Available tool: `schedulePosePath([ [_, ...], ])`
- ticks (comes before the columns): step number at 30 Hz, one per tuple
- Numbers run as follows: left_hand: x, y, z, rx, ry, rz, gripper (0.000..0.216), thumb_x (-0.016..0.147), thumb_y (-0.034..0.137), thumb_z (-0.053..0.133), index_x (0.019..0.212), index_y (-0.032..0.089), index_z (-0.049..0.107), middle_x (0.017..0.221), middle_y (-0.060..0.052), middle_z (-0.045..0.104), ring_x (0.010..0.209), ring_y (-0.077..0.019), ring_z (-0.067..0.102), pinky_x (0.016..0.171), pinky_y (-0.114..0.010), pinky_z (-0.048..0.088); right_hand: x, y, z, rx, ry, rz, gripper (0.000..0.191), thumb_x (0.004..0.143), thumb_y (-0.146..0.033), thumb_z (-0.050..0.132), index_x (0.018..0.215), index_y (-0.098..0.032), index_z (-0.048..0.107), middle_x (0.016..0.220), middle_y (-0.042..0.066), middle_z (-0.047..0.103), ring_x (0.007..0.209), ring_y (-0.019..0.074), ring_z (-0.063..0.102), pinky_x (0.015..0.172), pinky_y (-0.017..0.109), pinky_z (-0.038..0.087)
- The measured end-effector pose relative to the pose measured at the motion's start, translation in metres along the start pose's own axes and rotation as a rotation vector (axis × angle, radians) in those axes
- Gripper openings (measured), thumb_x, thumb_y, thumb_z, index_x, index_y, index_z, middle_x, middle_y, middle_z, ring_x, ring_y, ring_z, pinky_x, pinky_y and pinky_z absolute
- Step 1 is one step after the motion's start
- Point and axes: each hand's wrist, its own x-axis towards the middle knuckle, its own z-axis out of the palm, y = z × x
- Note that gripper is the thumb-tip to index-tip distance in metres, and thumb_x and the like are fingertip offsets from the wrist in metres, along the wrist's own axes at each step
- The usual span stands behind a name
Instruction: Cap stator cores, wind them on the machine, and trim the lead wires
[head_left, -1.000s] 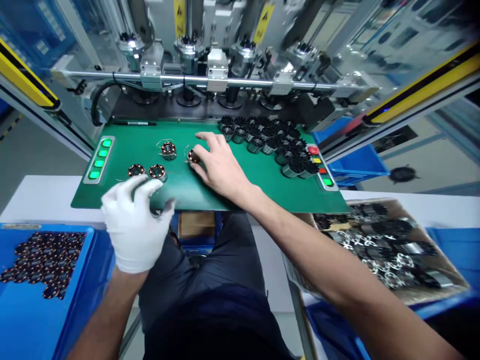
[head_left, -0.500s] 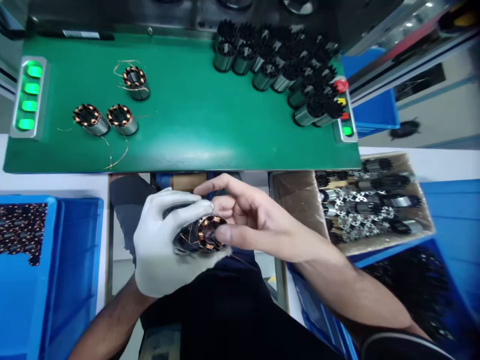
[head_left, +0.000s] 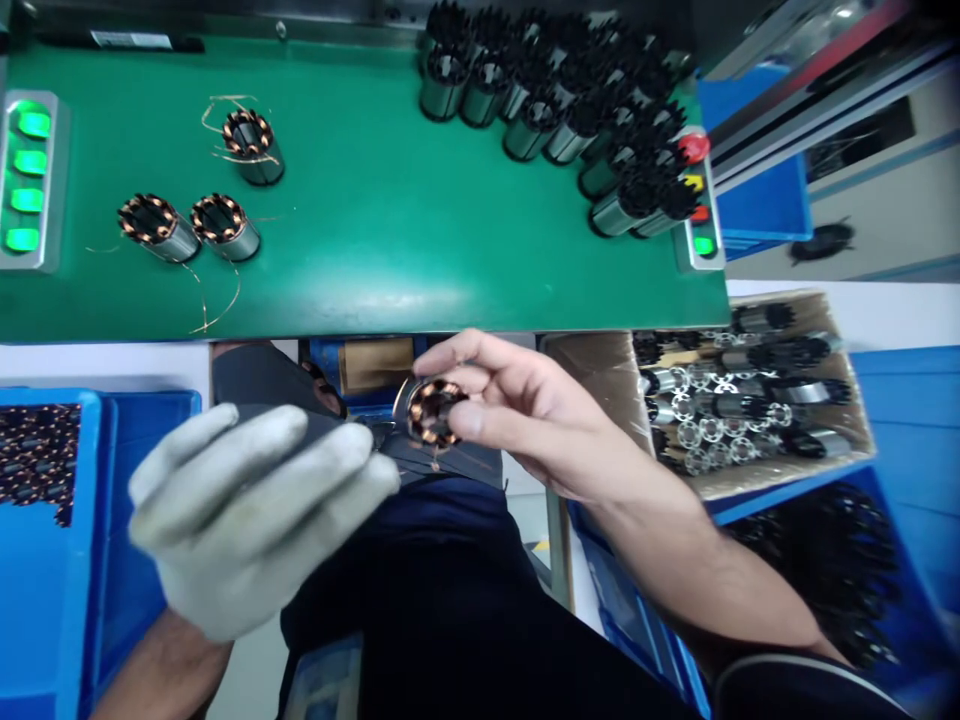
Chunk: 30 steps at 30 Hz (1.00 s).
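Note:
A stator (head_left: 421, 412) with copper windings at its end is gripped by my bare right hand (head_left: 529, 425) above the lap. The right thumb presses at the opening of the stator's wound end, and the other fingers curl behind it. Thin copper wire trails from this piece. To the left, clear of the stator, is my left hand (head_left: 247, 520) in a white glove; its fingers are stretched out and apart with nothing visible in them. Three wound stators (head_left: 251, 148) with loose copper wire ends stand on the green work surface (head_left: 360, 230).
Several unwound stators with black ends (head_left: 532, 125) crowd the surface's right back. Button panels (head_left: 34, 180) flank it. On the right, a cardboard box (head_left: 851, 400) holds metal cores above a blue bin of dark parts. A blue tray (head_left: 86, 480) of wound parts is on the left.
My left hand has let go of the stator and moved left, its fingers spreading. The stator stays in my right hand, slightly higher. The view has shifted a little.

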Motion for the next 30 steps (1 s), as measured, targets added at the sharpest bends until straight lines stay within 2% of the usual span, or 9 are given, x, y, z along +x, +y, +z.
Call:
schedulePosePath([
  [2,-0.002,-0.005,0.024,0.034,-0.103,0.208,0.026,0.093,0.021,0.090,0.109,0.042,0.090,0.101,0.009,0.090,0.100,-0.0235,0.081,0.105,-0.041,0.059,-0.002,0.000,-0.002,-0.013,0.056,-0.097,0.044,0.097,-0.040,0.100,0.129,-0.023,0.076,0.107,0.003,0.087,0.089,0.0148,0.084,0.084,0.025,0.071],
  [3,-0.005,-0.008,0.036,0.014,-0.177,0.206,0.021,0.096,0.019,0.085,0.105,0.037,0.089,0.104,0.005,0.091,0.103,-0.0260,0.082,0.104,-0.044,0.061,-0.004,-0.001,-0.003,-0.030,0.072,-0.139,0.044,0.096,-0.040,0.099,0.130,-0.024,0.076,0.108,0.003,0.087,0.089,0.0153,0.084,0.084,0.026,0.071],
  [5,-0.014,-0.011,0.054,-0.112,-0.268,-0.012,0.013,0.100,0.019,0.080,0.098,0.031,0.087,0.107,-0.002,0.091,0.108,-0.0285,0.084,0.101,-0.047,0.066,-0.008,-0.003,-0.002,-0.083,0.083,-0.184,0.043,0.096,-0.034,0.099,0.131,-0.026,0.076,0.108,0.002,0.087,0.089,0.0148,0.085,0.085,0.025,0.070],
  [8,-0.018,-0.004,0.053,-0.310,-0.168,-0.369,0.014,0.100,0.031,0.088,0.114,0.028,0.089,0.121,-0.006,0.089,0.115,-0.0271,0.085,0.102,-0.043,0.070,-0.012,-0.002,0.003,-0.162,0.082,-0.207,0.046,0.094,-0.024,0.100,0.132,-0.026,0.075,0.107,0.001,0.087,0.091,0.0136,0.084,0.086,0.023,0.069],
  [11,-0.007,0.012,0.035,-0.443,-0.050,-0.443,0.035,0.094,0.044,0.098,0.125,0.031,0.087,0.135,-0.005,0.086,0.126,-0.0278,0.083,0.107,-0.043,0.071,-0.009,0.003,0.010,-0.241,0.094,-0.222,0.052,0.087,-0.020,0.104,0.130,-0.024,0.076,0.101,-0.001,0.084,0.087,0.0125,0.081,0.084,0.021,0.068],
  [15,0.000,0.024,0.040,-0.660,0.051,-0.502,0.009,0.099,0.033,0.094,0.099,0.033,0.085,0.129,-0.001,0.086,0.132,-0.0267,0.080,0.118,-0.048,0.067,-0.004,0.010,0.013,-0.235,0.085,-0.200,0.051,0.087,-0.024,0.104,0.129,-0.023,0.075,0.105,0.001,0.083,0.088,0.0125,0.081,0.083,0.021,0.068],
  [21,-0.027,0.009,0.068,-0.943,-0.108,-0.868,0.027,0.106,0.049,0.084,0.095,0.025,0.081,0.140,-0.013,0.083,0.131,-0.0321,0.082,0.110,-0.045,0.070,-0.013,0.011,0.001,-0.131,-0.014,-0.174,0.052,0.097,-0.030,0.097,0.140,-0.026,0.070,0.109,0.002,0.085,0.091,0.0151,0.084,0.078,0.023,0.067],
  [25,-0.012,0.008,0.049,-0.917,-0.204,-0.728,0.038,0.091,0.062,0.098,0.109,0.029,0.092,0.137,-0.013,0.084,0.130,-0.0355,0.082,0.110,-0.047,0.071,-0.013,0.019,0.000,-0.239,-0.030,-0.152,0.059,0.092,-0.017,0.098,0.143,-0.023,0.068,0.106,0.002,0.085,0.091,0.0143,0.084,0.081,0.021,0.068],
  [30,-0.006,0.015,0.047,-0.972,-0.157,-0.741,0.017,0.095,0.042,0.097,0.090,0.030,0.086,0.133,-0.008,0.086,0.140,-0.0330,0.079,0.115,-0.047,0.070,-0.009,0.026,0.004,-0.262,-0.055,-0.157,0.056,0.095,-0.019,0.097,0.143,-0.023,0.068,0.111,0.003,0.085,0.097,0.0149,0.085,0.087,0.023,0.069],
])
